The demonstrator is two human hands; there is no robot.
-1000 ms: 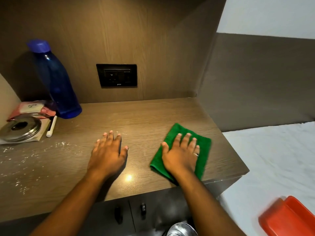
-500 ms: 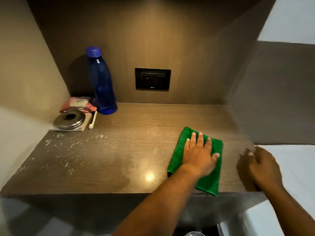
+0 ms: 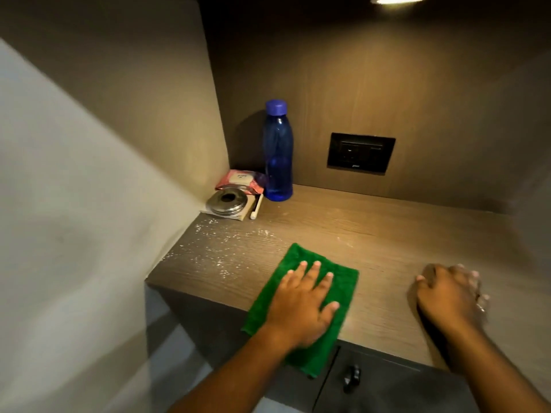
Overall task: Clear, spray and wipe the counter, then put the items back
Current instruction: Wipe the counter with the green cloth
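From the head camera, the left hand lies flat and spread on the green cloth, fingers extended and pressing it down rather than gripping it; nothing is pinched. The cloth sits at the near edge of the counter, its near corner hanging over the front, its long axis running from that edge away toward the back wall. The right hand rests on the bare counter well to the right of the cloth, fingers curled and blurred, so I cannot tell whether it holds anything.

The wet spray droplets lie ahead and to the left of the left hand, starting just beyond the cloth's far-left corner. That hand is clearly the nearer one, so the coming stroke likely pushes the cloth forward and leftward into them.

Farther along that same line, in the back-left corner, stand the blue bottle, a steel lid, a pink packet and a white stick, not yet cleared.
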